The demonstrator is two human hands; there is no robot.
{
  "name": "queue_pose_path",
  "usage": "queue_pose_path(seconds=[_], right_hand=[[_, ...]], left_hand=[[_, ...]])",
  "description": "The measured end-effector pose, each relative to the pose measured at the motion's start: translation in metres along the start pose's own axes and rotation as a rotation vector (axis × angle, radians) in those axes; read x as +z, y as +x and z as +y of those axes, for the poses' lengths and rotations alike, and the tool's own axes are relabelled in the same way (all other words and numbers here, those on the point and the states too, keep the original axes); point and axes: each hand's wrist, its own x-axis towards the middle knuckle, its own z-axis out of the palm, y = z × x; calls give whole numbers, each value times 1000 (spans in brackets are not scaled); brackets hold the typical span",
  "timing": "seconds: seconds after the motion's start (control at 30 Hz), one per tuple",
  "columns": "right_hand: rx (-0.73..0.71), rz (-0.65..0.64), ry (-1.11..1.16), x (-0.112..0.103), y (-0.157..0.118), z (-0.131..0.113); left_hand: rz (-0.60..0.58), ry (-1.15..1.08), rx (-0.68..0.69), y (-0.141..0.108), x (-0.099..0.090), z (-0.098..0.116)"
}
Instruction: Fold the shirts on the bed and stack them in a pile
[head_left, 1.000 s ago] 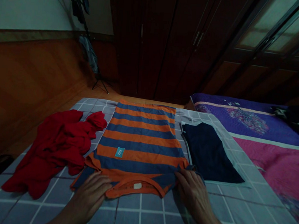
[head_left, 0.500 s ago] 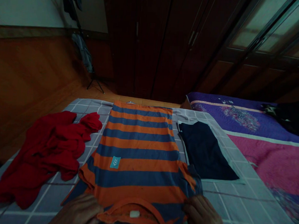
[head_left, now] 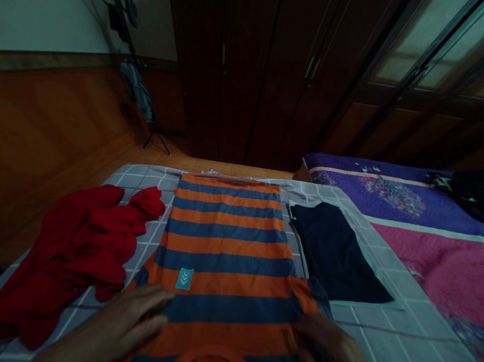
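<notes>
An orange and blue striped T-shirt (head_left: 228, 265) lies spread flat on the checked bed sheet (head_left: 379, 342), its neckline toward me and cut off by the lower edge. A small teal patch (head_left: 184, 279) shows on its front. My left hand (head_left: 129, 321) is over the shirt's left shoulder, fingers and thumb apart, holding nothing. Near the right sleeve is my right hand (head_left: 332, 345), slightly blurred, its fingers parted over the cloth; whether they touch it is unclear.
A crumpled red garment (head_left: 78, 247) lies to the left. On the right are folded dark navy clothes (head_left: 339, 255). A second bed with a purple and pink cover (head_left: 438, 253) stands beyond. Behind are a dark wardrobe (head_left: 252, 83) and a clothes stand (head_left: 137, 87).
Both hands have let go of the shirt's shoulders by the neckline. The left hand has moved up and its fingers have opened. The shirt sits slightly lower in view.
</notes>
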Motion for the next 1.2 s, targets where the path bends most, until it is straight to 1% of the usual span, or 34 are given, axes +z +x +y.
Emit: queue_pose_path(seconds=[0.07, 0.1, 0.17, 0.23, 0.3, 0.37, 0.43, 0.5, 0.57, 0.63, 0.73, 0.8, 0.83, 0.9, 0.97, 1.03, 1.1, 1.2], right_hand=[[92, 49, 26, -11, 30, 8], [127, 78, 26, -14, 47, 15], [178, 108, 1, -12, 80, 32], [204, 126, -59, -3, 110, 50], [216, 162, -152, 11, 132, 63], [209, 250, -252, 25, 146, 72], [188, 361, -324, 38, 153, 76], [165, 445, -350, 46, 154, 79], [142, 475, -346, 49, 153, 82], [127, 477, -340, 49, 152, 84], [123, 467, -343, 47, 152, 86], [122, 463, -343, 47, 154, 87], [124, 464, -341, 47, 154, 88], [127, 467, -334, 47, 155, 88], [129, 468, -326, 47, 156, 88], [130, 467, -320, 47, 156, 88], [135, 469, -316, 47, 155, 88], [143, 479, -311, 46, 155, 88]], left_hand=[[47, -23, -40, 40, -18, -8], [99, -28, -61, 64, -25, -15], [263, 19, -130, 113, -36, -34], [370, 87, -211, 158, -43, -55], [446, 122, -291, 194, -50, -74], [528, 141, -379, 221, -58, -87], [607, 148, -468, 241, -68, -95], [642, 133, -520, 257, -75, -97], [625, 104, -491, 270, -78, -91], [588, 73, -374, 279, -73, -81], [505, 33, -158, 287, -58, -66], [438, 9, -82, 290, -52, -65], [416, -1, -72, 293, -51, -68], [411, -16, -94, 302, -56, -80], [453, -29, -156, 314, -64, -96], [523, -46, -238, 326, -70, -111], [604, -62, -312, 333, -72, -123], [716, -75, -384, 334, -69, -132]])
